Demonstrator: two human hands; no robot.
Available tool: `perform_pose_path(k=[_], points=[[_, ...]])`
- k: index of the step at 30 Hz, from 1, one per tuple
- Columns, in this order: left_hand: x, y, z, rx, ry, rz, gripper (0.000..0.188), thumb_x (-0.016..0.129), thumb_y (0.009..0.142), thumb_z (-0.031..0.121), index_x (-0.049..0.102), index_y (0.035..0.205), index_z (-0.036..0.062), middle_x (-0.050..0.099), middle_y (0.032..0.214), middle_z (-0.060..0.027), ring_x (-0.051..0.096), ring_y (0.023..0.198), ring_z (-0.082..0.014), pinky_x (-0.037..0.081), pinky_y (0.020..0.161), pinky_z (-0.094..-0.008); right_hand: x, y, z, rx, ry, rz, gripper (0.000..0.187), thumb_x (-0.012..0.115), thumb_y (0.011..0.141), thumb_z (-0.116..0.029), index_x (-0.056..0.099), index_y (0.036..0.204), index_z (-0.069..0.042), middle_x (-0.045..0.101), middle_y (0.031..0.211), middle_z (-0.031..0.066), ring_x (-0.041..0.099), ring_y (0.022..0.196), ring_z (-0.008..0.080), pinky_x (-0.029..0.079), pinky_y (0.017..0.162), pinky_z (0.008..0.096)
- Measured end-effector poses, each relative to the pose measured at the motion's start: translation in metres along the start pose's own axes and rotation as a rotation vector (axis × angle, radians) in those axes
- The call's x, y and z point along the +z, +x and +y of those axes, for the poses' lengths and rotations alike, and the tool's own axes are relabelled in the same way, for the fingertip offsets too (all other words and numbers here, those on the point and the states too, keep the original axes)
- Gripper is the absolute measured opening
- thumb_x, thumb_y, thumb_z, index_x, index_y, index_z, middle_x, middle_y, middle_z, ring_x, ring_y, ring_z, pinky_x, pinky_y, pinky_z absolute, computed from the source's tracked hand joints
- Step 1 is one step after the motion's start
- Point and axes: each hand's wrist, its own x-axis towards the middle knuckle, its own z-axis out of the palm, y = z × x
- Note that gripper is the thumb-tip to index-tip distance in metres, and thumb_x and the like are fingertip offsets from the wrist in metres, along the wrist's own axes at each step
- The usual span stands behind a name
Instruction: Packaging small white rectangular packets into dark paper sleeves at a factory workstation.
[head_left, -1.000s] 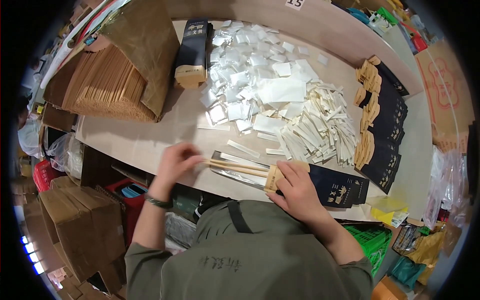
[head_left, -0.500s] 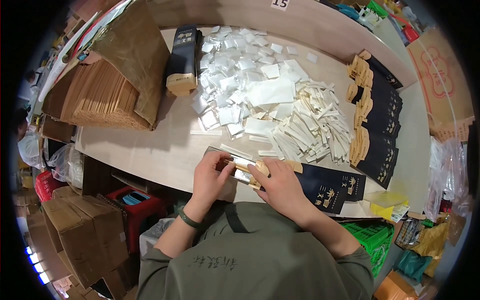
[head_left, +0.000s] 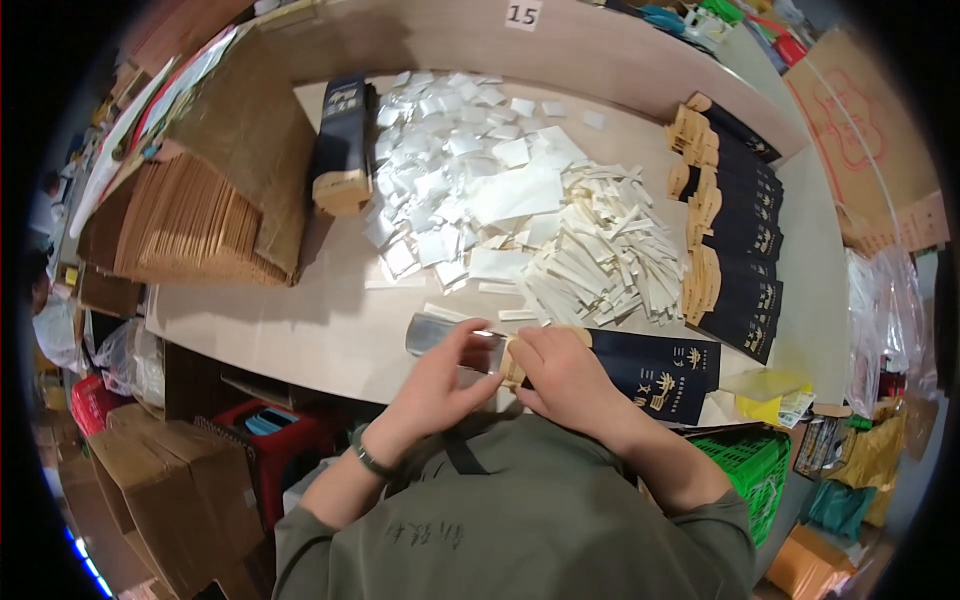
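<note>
My left hand [head_left: 447, 385] is open, its fingers spread over a shiny grey metal-looking piece [head_left: 432, 333] at the table's front edge. Nothing shows between those fingers. My right hand [head_left: 565, 378] is closed on the tan end of a dark blue paper sleeve [head_left: 655, 358], thumb below and fingers on top. A second dark blue sleeve [head_left: 672, 400] lies overlapping it on the near side. Its gold print faces up. Both sleeves point to the right. My right palm hides part of them.
Small clear packets [head_left: 435, 150], white squares and narrow white paper strips [head_left: 610, 250] are heaped beyond my hands. Dark blue sleeves [head_left: 745, 250] overlap along the right. A carton of brown card pieces [head_left: 190, 220] stands left, beside a sleeve stack [head_left: 342, 140]. A green crate [head_left: 745, 470] sits below.
My left hand has let go of the thin tan sticks it was pinching, and its fingers have spread. The right hand stays on the sleeve. The view has shifted slightly.
</note>
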Motion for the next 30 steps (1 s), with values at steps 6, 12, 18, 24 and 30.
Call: perform_pose_path(k=[6,12,18,24,30], points=[[-0.008,0.008,-0.004,0.288,1.024,-0.073,0.044,0.081,0.067,0.022,0.055,0.101,0.0093,0.062,0.090,-0.0075,0.064,0.083,-0.0294,0.050,0.068,-0.0421,-0.032,0.009,0.009,-0.273,-0.039,-0.127,0.025,0.075,0.073,-0.019,0.061,0.092,-0.011,0.056,0.093,0.0099,0.061,0.080,0.0294,0.052,0.067,0.0400],[-0.011,0.015,0.010,-0.183,0.502,-0.100,0.031,0.075,0.071,0.018,0.056,0.091,0.0040,0.063,0.083,-0.0098,0.064,0.076,-0.0299,0.052,0.069,-0.0397,-0.119,-0.043,0.102,0.193,-0.300,0.081,0.022,0.077,0.081,-0.025,0.067,0.083,-0.005,0.061,0.104,0.0145,0.060,0.095,0.0303,0.048,0.081,0.0407],[0.044,0.011,0.029,0.135,0.176,-0.626,0.048,0.074,0.072,0.015,0.054,0.112,-0.0012,0.050,0.129,-0.0257,0.060,0.105,-0.0366,0.049,0.089,-0.0388,-0.028,-0.038,0.057,-0.214,-0.251,-0.148,0.036,0.078,0.076,-0.034,0.064,0.087,-0.002,0.058,0.116,0.0195,0.055,0.111,0.0369,0.046,0.093,0.0460],[-0.003,0.006,-0.006,-0.264,0.394,-0.087,0.044,0.076,0.071,0.014,0.058,0.110,0.0020,0.065,0.091,-0.0141,0.065,0.083,-0.0288,0.052,0.074,-0.0372,-0.027,-0.031,0.011,0.302,-0.182,0.047,0.040,0.068,0.087,-0.042,0.060,0.073,-0.005,0.064,0.078,0.0140,0.062,0.074,0.0329,0.049,0.062,0.0428],[-0.006,-0.015,-0.033,-0.032,0.536,0.019,0.057,0.079,0.071,0.018,0.057,0.122,0.0077,0.063,0.098,-0.0135,0.064,0.088,-0.0342,0.052,0.075,-0.0408,-0.006,-0.019,0.015,0.514,-0.101,0.011,0.025,0.062,0.087,-0.024,0.062,0.073,-0.004,0.061,0.063,0.0159,0.064,0.066,0.0363,0.050,0.060,0.0459]])
